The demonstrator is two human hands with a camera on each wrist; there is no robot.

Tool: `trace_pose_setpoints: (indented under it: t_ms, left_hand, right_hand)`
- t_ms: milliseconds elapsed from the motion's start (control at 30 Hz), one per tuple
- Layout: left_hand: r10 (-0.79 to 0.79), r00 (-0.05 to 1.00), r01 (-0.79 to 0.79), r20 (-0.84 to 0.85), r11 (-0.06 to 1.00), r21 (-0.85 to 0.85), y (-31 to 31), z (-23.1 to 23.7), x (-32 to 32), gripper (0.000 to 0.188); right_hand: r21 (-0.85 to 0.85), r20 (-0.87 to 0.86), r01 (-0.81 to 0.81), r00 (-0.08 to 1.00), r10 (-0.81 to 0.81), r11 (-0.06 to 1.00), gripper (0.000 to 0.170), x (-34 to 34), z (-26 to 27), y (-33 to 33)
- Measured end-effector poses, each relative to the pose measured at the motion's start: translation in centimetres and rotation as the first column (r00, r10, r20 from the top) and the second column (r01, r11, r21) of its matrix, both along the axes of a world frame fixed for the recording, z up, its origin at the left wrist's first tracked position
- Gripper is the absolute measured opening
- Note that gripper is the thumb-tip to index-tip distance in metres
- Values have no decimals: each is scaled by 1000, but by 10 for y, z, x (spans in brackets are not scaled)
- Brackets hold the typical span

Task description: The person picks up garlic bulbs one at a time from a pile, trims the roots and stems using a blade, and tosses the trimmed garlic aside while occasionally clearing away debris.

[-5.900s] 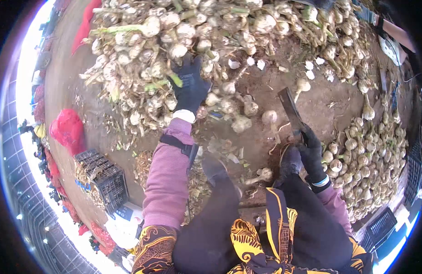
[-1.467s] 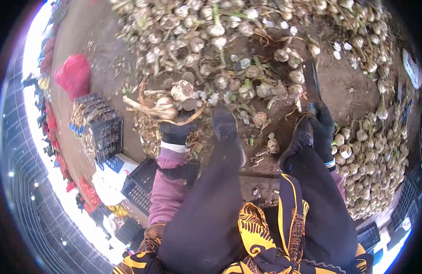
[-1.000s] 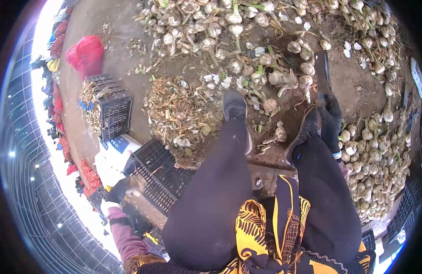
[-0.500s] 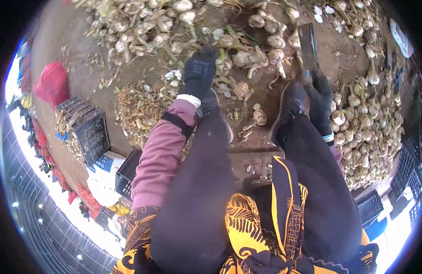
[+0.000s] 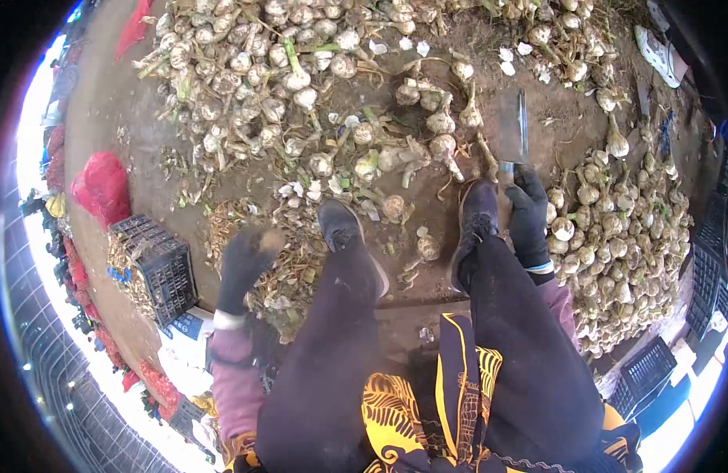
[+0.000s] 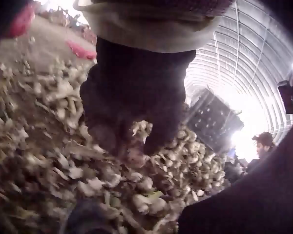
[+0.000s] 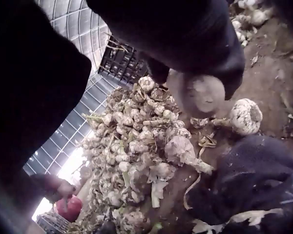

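Observation:
My left hand (image 5: 247, 264), in a dark glove and blurred, is over the heap of dry leaf scraps (image 5: 293, 280), left of my left shoe. Its curled fingers hold a brownish garlic bulb (image 5: 272, 240), partly hidden by the glove in the left wrist view. My right hand (image 5: 529, 217), gloved too, grips a cleaver by its handle beside my right shoe. The broad cleaver blade (image 5: 513, 130) points away from me. In the right wrist view the round butt of the cleaver handle (image 7: 205, 95) shows below the glove. Several loose garlic bulbs (image 5: 441, 147) lie left of the blade.
A large garlic pile (image 5: 245, 87) spreads at the far left, with another garlic heap (image 5: 616, 260) at the right. A black crate (image 5: 163, 272) filled with scraps stands at left near a red bag (image 5: 104, 189). A black crate (image 5: 646, 370) sits at lower right.
My left hand carried a stemmed garlic bulb to the lower left, then reached forward to the pile, and has now drawn back leftward with a bulb. My right hand keeps gripping the cleaver.

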State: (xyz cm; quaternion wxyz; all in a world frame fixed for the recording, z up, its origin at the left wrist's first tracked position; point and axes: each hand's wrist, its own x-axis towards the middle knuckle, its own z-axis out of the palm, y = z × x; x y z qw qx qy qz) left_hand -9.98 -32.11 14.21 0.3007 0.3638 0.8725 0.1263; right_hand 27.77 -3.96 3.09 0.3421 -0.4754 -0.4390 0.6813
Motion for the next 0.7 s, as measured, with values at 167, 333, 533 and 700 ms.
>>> trace_pose_setpoints:
  t_ms: [167,333,533,700]
  left_hand:
    - [-319,940,227,-120,848,-478,-210,88,0,28]
    - [-73,978,185,198,748,-638,-263,92,-29,36]
    - [-198,924,303,327,901,-311,32,109,-55,43]
    - [-362,831,479,423,852,-210,183,114,-142,52]
  right_hand:
    - [11,32,-13,999,13,1000,39,-5,-1,-5]
    - [-22,39,1,999,0,1000,34,-17,5,-8]
    - [-74,18,84,996,-83,994,40,0,16,-12]
    - [1,263,81,962,-78,997,40,23,30,-11]
